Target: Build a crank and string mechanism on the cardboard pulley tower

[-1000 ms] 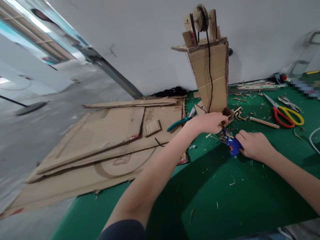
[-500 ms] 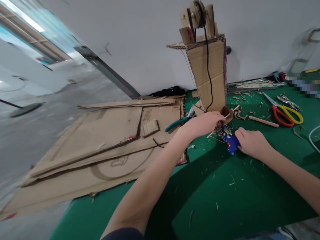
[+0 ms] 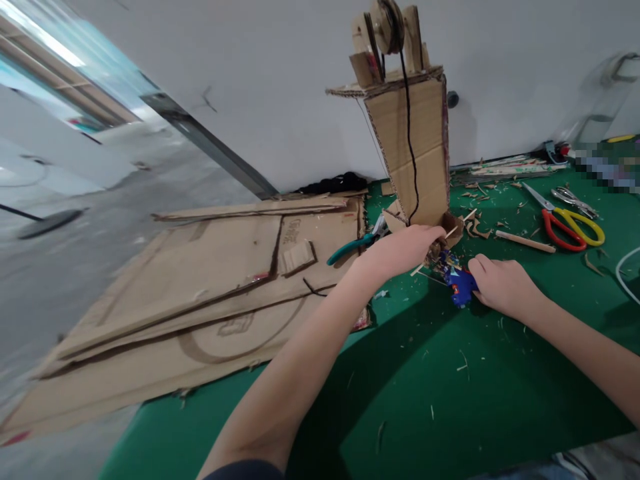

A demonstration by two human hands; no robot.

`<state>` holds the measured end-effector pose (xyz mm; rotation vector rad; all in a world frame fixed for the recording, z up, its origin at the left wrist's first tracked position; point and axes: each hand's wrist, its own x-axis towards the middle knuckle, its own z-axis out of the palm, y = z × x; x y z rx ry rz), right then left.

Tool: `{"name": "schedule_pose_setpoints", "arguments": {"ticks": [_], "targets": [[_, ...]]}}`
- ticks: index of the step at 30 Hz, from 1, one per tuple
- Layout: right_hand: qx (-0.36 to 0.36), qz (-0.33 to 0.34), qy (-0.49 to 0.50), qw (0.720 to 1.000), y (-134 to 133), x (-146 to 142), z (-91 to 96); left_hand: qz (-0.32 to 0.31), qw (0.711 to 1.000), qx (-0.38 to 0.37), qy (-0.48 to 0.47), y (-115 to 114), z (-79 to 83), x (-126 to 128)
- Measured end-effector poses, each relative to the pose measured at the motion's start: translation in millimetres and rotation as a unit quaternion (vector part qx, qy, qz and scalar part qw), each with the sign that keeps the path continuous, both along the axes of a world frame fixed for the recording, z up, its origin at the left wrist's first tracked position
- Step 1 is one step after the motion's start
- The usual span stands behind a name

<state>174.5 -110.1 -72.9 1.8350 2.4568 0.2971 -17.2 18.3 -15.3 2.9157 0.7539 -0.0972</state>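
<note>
My left hand [image 3: 417,245] reaches to the foot of a cardboard tower [image 3: 425,147], its fingers curled down over a small heap of scraps [image 3: 436,253]. What those fingers grip is hidden. My right hand [image 3: 503,283] is closed on the edge of a crumpled, shiny blue wrapper [image 3: 461,288] that lies against the scraps on the table. Thin wooden sticks poke out around the heap. On top of the tower sits a spool-like wheel [image 3: 389,27], with a black cord [image 3: 411,133] hanging down the front.
Teal-handled pliers [image 3: 350,248] lie left of the tower, partly over flat cardboard sheets [image 3: 220,260]. Scissors [image 3: 565,230] with red and yellow handles, a metal tool [image 3: 575,202] and a wooden stick [image 3: 525,241] lie rightward on the green table [image 3: 425,400]. A wall [image 3: 280,80] stands behind.
The whole view has shifted slightly, so things appear a little further left. Both hands keep nearly the same places at the scraps and the blue wrapper.
</note>
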Motion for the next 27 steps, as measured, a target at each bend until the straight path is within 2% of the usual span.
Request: {"name": "schedule_pose_setpoints", "arguments": {"ticks": [4, 11, 16, 19, 27], "targets": [[0.006, 0.005, -0.001, 1.000, 0.0, 1.2, -1.5, 0.009, 1.000, 0.011, 0.010, -3.1, 0.6, 0.2], [0.012, 0.006, -0.002, 1.000, -0.2, 2.2, -2.8, -0.014, 0.996, 0.084, 0.026, -6.8, -1.1, 4.7], [0.015, 0.000, -0.003, 1.000, -1.6, 1.0, -1.8, -0.013, 0.992, 0.109, 0.060, -6.8, -0.5, 5.6], [0.013, -0.007, 0.000, 1.000, -2.0, 0.8, -1.3, -0.016, 0.991, 0.106, 0.074, -7.7, -0.5, 5.2], [0.008, -0.004, 0.009, 1.000, -1.2, 1.2, -1.1, -0.004, 0.998, 0.048, 0.039, -9.4, 4.3, 4.0]]}}
